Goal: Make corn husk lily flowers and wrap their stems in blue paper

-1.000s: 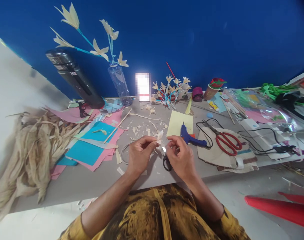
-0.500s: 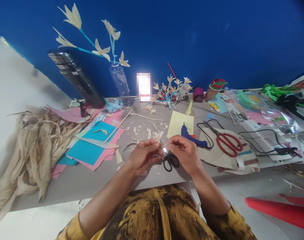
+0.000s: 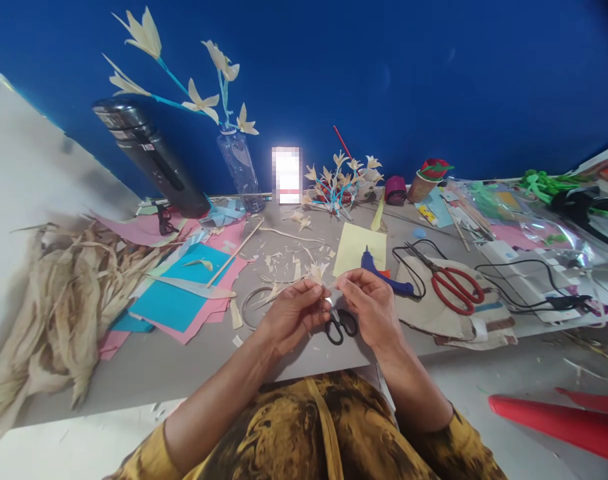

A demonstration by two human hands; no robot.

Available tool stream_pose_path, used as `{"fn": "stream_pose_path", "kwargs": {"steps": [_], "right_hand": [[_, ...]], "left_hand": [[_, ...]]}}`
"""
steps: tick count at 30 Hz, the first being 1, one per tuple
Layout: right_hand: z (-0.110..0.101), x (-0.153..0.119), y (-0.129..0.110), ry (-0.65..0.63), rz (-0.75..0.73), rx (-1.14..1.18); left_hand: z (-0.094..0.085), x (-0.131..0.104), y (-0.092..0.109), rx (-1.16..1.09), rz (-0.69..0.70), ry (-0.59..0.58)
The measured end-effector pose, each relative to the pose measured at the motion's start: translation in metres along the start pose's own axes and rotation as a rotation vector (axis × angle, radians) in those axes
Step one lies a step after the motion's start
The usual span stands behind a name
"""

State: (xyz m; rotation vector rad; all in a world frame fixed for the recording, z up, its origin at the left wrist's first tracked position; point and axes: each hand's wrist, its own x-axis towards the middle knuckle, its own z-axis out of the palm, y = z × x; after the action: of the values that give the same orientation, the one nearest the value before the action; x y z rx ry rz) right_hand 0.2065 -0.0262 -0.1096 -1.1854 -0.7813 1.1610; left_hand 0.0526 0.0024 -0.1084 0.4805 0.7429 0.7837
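The left hand (image 3: 291,317) clamps its fingertips on a pale flower (image 3: 317,273); the right hand (image 3: 368,303) has fingertips together, possible grip unclear; black scissors (image 3: 335,331) at five o'clock from the flower

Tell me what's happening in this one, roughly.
A person sits or stands close to a cluttered table, both hands at work near its front edge. The left hand pinches a small pale flower in its fingers. The right hand is held just beside it, its fingers bunched; whether they grip anything is too fine to tell. Black-handled scissors lie on the table below the hands, and a blue glue gun lies beyond the right hand, partly on yellow paper.
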Motion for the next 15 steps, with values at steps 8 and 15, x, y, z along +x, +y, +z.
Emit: {"fn": "stream_pose_path", "kwargs": {"steps": [8, 15], "right_hand": [[0.009, -0.001, 0.003, 0.084, 0.002, -0.018], [-0.002, -0.002, 0.004, -0.012, -0.004, -0.026]], "left_hand": [[0.005, -0.001, -0.01, 0.121, 0.252, 0.047], [0.006, -0.002, -0.004, 0.069, 0.206, 0.066]]}}
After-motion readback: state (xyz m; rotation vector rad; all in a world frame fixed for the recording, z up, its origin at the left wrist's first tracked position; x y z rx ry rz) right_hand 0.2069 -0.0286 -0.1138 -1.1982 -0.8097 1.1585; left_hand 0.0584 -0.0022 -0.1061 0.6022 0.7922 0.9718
